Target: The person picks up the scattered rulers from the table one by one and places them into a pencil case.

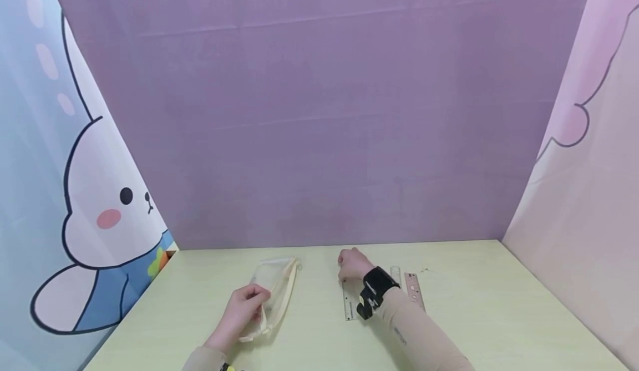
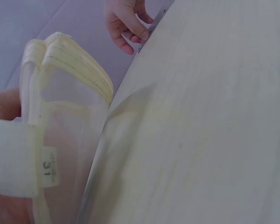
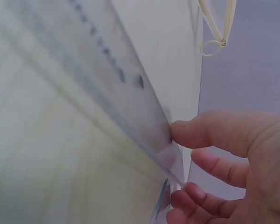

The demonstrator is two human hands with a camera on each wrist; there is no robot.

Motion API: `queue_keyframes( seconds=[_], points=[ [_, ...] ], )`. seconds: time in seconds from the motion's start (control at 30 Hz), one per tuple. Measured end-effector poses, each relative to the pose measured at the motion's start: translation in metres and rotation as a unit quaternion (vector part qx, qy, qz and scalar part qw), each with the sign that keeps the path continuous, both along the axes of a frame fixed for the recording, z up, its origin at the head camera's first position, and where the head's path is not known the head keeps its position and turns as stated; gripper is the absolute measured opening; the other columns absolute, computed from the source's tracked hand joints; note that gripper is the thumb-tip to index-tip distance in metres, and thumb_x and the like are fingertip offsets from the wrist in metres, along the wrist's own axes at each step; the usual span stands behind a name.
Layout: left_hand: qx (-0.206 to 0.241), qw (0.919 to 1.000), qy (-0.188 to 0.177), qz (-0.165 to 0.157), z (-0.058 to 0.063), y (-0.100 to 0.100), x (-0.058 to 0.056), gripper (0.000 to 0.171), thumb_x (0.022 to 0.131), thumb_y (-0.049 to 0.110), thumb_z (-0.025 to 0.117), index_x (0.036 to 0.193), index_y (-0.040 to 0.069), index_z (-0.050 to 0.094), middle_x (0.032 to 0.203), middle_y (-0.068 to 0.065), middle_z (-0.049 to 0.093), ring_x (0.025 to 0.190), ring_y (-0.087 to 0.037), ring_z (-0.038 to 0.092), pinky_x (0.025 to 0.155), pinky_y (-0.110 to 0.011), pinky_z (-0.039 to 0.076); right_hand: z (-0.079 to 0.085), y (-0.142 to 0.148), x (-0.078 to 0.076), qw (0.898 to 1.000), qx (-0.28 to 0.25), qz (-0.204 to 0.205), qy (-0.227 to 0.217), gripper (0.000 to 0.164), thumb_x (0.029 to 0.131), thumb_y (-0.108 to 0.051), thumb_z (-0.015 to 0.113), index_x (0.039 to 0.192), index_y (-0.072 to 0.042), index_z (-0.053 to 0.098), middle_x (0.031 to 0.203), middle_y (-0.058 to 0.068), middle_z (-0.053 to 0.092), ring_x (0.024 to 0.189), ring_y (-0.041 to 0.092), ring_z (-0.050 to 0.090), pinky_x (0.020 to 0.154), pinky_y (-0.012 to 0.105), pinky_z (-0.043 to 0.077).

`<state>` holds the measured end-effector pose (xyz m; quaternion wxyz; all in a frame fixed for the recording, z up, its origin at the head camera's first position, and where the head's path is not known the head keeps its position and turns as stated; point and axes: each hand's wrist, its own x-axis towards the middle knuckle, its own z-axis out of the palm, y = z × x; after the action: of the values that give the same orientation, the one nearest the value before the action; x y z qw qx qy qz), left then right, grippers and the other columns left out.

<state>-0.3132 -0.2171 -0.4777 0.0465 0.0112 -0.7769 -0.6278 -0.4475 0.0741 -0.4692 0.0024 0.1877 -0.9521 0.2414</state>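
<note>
My left hand (image 1: 243, 303) grips the near side of a see-through mesh zipper pouch (image 1: 282, 299) with cream edging, left of the middle of the table. In the left wrist view the pouch (image 2: 72, 126) stands up from the table, with a small label (image 2: 50, 166) reading 31. Farther back and to the right, my right hand (image 1: 353, 264) pinches the far end of a clear ruler (image 1: 348, 305). Up close in the right wrist view, the thumb (image 3: 191, 133) lies on one edge of the ruler (image 3: 126, 88) and the fingers curl at the other.
Right of the right hand, another clear ruler (image 1: 396, 275) and a pink ruler (image 1: 414, 289) lie on the pale table (image 1: 479, 310), partly behind the forearm. A purple cloth wall (image 1: 329, 138) rises at the back edge, with printed curtains on both sides.
</note>
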Motion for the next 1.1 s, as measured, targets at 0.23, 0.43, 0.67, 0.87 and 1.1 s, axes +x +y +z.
queue_keyframes(
  seconds=[0.23,0.43,0.67,0.87,1.1],
  points=[
    [0.001,1.0,0.006,-0.004,-0.001,-0.001,0.0,0.018,0.089,0.011,0.066,0.095,-0.006,0.065,0.062,-0.002,0.05,0.049,-0.011,0.047,0.048,-0.021,0.045,0.012,0.001,0.017,0.998,-0.058,-0.011,-0.024,0.044,0.063,0.004,0.075,0.105,0.0,0.062,0.099,0.014,0.048,0.079,0.023,0.048,0.064,0.031,0.044],
    [-0.004,0.9999,0.006,-0.01,-0.002,-0.001,0.001,0.018,0.09,0.01,0.065,0.096,-0.007,0.065,0.063,-0.001,0.051,0.05,-0.011,0.047,0.048,-0.022,0.046,0.011,0.001,0.023,0.997,-0.07,-0.025,-0.023,0.063,0.066,0.007,0.072,0.126,0.003,0.054,0.107,0.018,0.059,0.076,0.024,0.052,0.059,0.03,0.044],
    [-0.008,0.9998,0.019,-0.008,-0.002,-0.001,0.001,0.018,0.09,0.008,0.063,0.094,-0.01,0.063,0.063,-0.002,0.05,0.05,-0.012,0.048,0.048,-0.022,0.045,0.015,0.004,0.034,0.997,-0.076,-0.019,0.005,0.07,0.065,0.001,0.077,0.128,0.015,0.049,0.099,0.022,0.064,0.066,0.02,0.057,0.062,0.032,0.052],
    [0.003,0.9999,0.012,-0.002,-0.002,-0.001,0.0,0.018,0.089,0.009,0.064,0.095,-0.008,0.064,0.064,-0.002,0.05,0.051,-0.011,0.047,0.048,-0.022,0.045,0.009,0.008,0.039,0.989,-0.146,-0.024,-0.008,0.024,0.073,-0.002,0.075,0.092,0.009,0.064,0.068,0.008,0.059,0.043,0.009,0.046,0.04,0.021,0.04],
    [0.015,0.9998,0.007,0.013,-0.001,-0.001,0.001,0.017,0.088,0.009,0.066,0.095,-0.007,0.065,0.064,-0.002,0.051,0.05,-0.012,0.047,0.048,-0.021,0.044,0.008,0.012,0.048,0.977,-0.209,-0.04,-0.027,0.009,0.086,-0.009,0.069,0.082,-0.002,0.064,0.058,0.0,0.056,0.041,0.008,0.045,0.038,0.023,0.04]
  ],
)
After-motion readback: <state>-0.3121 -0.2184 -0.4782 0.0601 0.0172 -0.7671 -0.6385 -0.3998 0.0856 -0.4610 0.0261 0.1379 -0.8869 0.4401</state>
